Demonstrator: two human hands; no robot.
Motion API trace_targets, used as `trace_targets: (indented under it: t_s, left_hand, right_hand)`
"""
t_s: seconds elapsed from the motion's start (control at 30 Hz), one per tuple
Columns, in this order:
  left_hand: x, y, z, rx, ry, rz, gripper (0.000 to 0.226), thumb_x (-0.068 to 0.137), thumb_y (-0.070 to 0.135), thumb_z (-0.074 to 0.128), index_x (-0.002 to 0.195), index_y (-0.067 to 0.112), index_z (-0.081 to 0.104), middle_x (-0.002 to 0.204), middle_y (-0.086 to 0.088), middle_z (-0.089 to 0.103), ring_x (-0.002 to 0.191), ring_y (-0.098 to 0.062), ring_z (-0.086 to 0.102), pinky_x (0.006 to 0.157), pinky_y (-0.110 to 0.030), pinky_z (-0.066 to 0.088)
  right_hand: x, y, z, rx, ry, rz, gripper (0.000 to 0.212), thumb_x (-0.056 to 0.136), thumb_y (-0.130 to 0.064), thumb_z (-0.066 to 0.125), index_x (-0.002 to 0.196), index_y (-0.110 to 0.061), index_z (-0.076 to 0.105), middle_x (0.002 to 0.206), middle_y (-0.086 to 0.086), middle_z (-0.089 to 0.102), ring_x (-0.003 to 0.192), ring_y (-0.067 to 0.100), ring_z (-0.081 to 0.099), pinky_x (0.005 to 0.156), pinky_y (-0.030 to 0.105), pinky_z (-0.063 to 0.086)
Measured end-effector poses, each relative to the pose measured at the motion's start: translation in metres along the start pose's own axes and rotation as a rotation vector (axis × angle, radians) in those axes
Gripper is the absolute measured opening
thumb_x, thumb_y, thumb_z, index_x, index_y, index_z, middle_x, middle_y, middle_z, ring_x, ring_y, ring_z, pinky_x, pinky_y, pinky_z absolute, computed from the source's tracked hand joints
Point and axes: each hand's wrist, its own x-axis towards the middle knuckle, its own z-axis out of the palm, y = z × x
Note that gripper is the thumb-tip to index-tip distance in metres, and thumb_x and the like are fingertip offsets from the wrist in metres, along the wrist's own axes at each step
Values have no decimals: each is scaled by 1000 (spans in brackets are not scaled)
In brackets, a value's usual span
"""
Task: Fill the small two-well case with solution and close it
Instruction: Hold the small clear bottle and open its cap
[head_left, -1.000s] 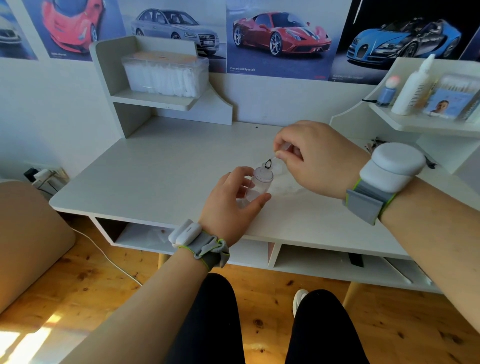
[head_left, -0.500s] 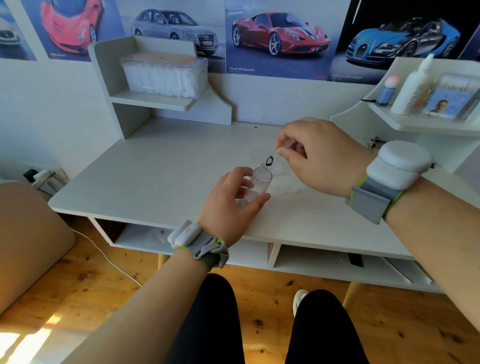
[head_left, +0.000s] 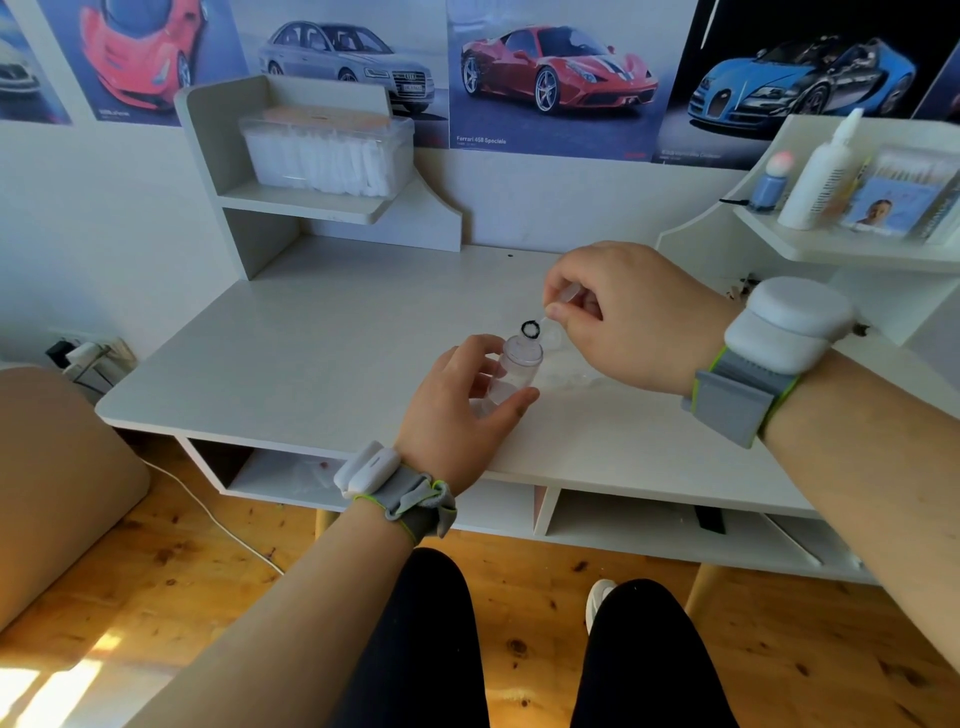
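A small bottle (head_left: 511, 374) is held upright over the desk (head_left: 311, 364), near its front middle, in the left grip (head_left: 452, 415). A ringed wand (head_left: 531, 328) is held just above the bottle's mouth by the right grip (head_left: 623, 317). Behind, a box (head_left: 327, 156) is set on the left shelf (head_left: 306, 205), and a tall bottle (head_left: 821, 176) is stood on the right shelf (head_left: 831, 249).

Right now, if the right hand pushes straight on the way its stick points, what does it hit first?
Probably the clear bottle gripped by the left hand: the right hand's ring-tipped stick hovers just above its top. Depth unclear.
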Motion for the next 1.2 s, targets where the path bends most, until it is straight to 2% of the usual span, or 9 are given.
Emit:
trace_targets:
  t_s: [0.33,0.43,0.5,0.6,0.77,0.93,1.1,1.2]
  left_hand:
    - [1,-2,1,0,7,11,37,81,50,62,112,39,45,94,24,49,93,12,50,70,0,41]
    - [1,-2,1,-1,7,9,38,81,49,63,113,38,46,97,20,52,90,10,52,69,-3,41]
    - [0,-2,1,2,9,7,38,81,49,63,113,37,47,98,18,53,88,10,52,70,-5,41]
    - [0,-2,1,4,9,6,37,81,49,63,113,38,47,97,18,54,89,9,53,70,-5,41]
    - [0,-1,0,-9,6,3,35,81,48,64,110,42,44,95,22,51,89,8,53,69,-2,40]
    - [0,-2,0,-10,7,7,37,81,48,63,112,39,46,96,20,52,88,7,54,70,-4,41]
    - [0,-1,-1,-11,4,6,37,81,47,64,113,37,47,95,21,50,88,10,53,71,1,40]
    - [0,0,-1,-10,4,3,38,81,46,65,114,35,48,96,19,52,87,9,53,69,-1,40]
  right_hand:
    - [0,3,1,11,-3,24,14,91,-22,52,99,-15,62,71,-19,39,62,-3,41,58,10,27]
    - [-1,3,-3,14,19,16,15,92,-21,52,101,-15,61,73,-19,38,63,-3,42,59,9,27]
    - [-2,2,-4,5,24,-5,15,91,-20,52,102,-15,61,72,-20,37,64,1,43,59,13,29]
    - [-3,1,-6,-53,-17,-67,16,92,-17,50,105,-15,60,73,-21,33,76,11,44,70,21,30]
    - [-6,-1,-9,-131,-77,-146,19,95,-16,45,109,-13,57,96,-7,43,98,19,52,84,26,37]
    - [-8,-2,-12,-206,-97,-205,23,96,-15,41,113,-11,56,113,6,55,107,25,50,90,30,37]
    - [-8,-7,-13,-218,-120,-236,24,97,-15,40,114,-12,56,112,6,55,106,25,50,91,35,40]
    - [-8,-7,-13,-231,-142,-232,24,97,-15,39,115,-13,56,111,6,55,106,25,50,90,37,41]
